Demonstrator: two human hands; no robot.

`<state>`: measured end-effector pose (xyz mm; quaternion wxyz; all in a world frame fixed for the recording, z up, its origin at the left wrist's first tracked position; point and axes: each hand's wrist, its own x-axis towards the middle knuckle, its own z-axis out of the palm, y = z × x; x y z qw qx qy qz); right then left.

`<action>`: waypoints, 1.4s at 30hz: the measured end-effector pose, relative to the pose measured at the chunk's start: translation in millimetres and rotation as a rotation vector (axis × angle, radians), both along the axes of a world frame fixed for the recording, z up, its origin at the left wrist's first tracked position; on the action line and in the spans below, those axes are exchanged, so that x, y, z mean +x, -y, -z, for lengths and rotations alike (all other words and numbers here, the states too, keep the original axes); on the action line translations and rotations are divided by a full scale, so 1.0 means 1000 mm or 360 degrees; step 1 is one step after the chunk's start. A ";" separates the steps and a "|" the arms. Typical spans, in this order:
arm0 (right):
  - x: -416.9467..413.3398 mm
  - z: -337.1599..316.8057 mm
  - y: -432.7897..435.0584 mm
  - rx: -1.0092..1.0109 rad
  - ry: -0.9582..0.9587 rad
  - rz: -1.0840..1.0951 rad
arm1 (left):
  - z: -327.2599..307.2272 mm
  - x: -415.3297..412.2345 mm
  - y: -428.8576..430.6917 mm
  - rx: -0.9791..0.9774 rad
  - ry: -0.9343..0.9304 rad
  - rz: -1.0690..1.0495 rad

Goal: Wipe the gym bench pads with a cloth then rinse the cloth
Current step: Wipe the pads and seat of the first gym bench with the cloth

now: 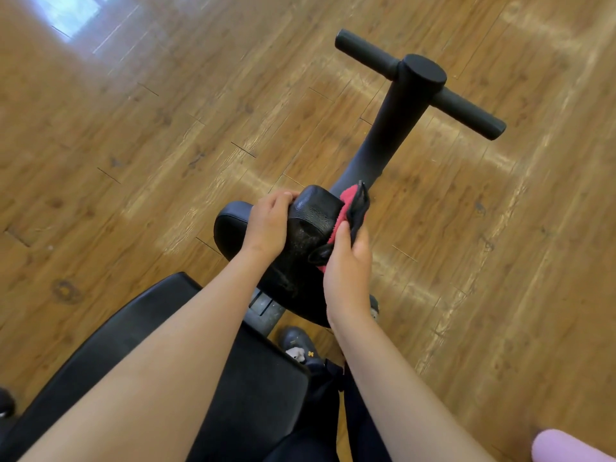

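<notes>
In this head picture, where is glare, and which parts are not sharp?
Head view: pale glare washes the brown wooden plank floor at top left; head view: the pink rounded object at bottom right is blurred; head view: the left hand gripping the black padded roller and the right hand holding the red-and-black cloth look sharp.

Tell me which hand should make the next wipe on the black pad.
Right. The right hand holds the red cloth against the pad; the left hand has no cloth and grips the pad's other side, probably best for steadying it.

Bright daylight, floor (pixel 200 111) glare, blurred edges
</notes>
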<state>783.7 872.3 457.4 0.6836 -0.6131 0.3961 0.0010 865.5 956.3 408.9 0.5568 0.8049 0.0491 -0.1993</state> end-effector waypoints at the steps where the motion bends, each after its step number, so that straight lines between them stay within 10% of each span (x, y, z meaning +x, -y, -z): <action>1: -0.002 -0.002 0.002 -0.0110 0.0070 -0.0100 | -0.003 0.000 -0.001 -0.0035 -0.0041 -0.0011; 7: 0.019 -0.007 0.039 -0.0741 0.0260 -0.0911 | -0.038 -0.021 -0.009 -0.0525 -0.0184 -0.0562; 16: 0.075 -0.030 0.032 -0.1413 0.0534 -0.2203 | -0.069 -0.028 -0.005 -0.0506 0.0195 -0.0517; 24: 0.077 -0.040 0.078 -0.0503 0.0415 -0.1975 | -0.061 -0.017 0.021 -0.0459 -0.0006 -0.0363; 29: 0.054 -0.036 0.085 -0.0730 0.0372 -0.1862 | -0.053 -0.017 0.013 0.0276 0.0317 0.0090; 42: 0.110 -0.041 0.065 -0.0801 0.0196 -0.2536 | -0.057 -0.050 0.016 0.0027 0.0098 -0.0477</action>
